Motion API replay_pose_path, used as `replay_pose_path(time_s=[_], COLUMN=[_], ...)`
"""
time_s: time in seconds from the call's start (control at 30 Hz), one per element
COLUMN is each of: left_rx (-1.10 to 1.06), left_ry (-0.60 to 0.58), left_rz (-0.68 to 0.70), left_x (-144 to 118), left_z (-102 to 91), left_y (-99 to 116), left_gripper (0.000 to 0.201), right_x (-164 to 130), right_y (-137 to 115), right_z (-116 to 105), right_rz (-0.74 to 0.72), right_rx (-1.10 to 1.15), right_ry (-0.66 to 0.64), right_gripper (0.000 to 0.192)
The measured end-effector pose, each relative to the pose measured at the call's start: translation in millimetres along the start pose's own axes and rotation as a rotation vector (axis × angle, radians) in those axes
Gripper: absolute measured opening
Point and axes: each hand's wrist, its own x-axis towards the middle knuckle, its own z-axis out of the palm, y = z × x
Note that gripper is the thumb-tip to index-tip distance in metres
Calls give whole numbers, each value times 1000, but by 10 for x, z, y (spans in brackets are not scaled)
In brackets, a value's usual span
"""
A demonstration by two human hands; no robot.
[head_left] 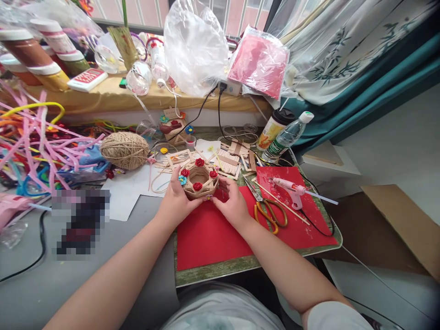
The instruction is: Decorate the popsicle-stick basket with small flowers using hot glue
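Observation:
Between my two hands is a small craft-stick basket (203, 195) with twine-coloured sides, several red roses on its rim and a blue flower at its left. My left hand (178, 197) grips its left side, thumb along the near edge. The fingers of my right hand (233, 200) curl round its right side, with that thumb also at the front. Beneath the basket lies a red sheet (213, 236). Scissors (266, 208) with tan handles rest right of my right hand. A pink glue gun (292, 189) lies farther right, beside a thin wooden stick (285, 204).
Craft sticks (228, 162) are scattered behind the basket. A twine ball (125, 150) and pink pipe cleaners (37, 137) lie left. A water bottle (287, 137) and a cup (273, 128) stand at the back right. Black cords (220, 110) cross the table's back. Paint jars (51, 75) line the ledge.

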Motion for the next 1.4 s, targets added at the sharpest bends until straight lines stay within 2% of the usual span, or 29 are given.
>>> replay_pose_path(time_s=[0.27, 0.6, 0.77, 1.0, 1.23, 1.4], left_rx=[0, -66, -95, -45, 7, 30], left_ry=[-73, -53, -68, -107, -71, -88], left_rz=[46, 5, 11, -7, 20, -20], left_x=[9, 10, 7, 25, 23, 8], left_z=[-63, -53, -58, -91, -72, -79], left_y=[-19, -10, -10, -14, 11, 47], left_gripper=[142, 135, 137, 138, 135, 134], right_x=[-19, -12, 4, -3, 2, 11], right_y=[-2, 30, 21, 22, 55, 32], right_z=[42, 22, 7, 9, -8, -33], right_rz=[-35, -39, -8, -34, -56, -66], right_rx=[-22, 1, 38, -68, -101, -88], right_ry=[1, -24, -27, -22, -16, -54], right_gripper=[66, 72, 68, 63, 67, 70])
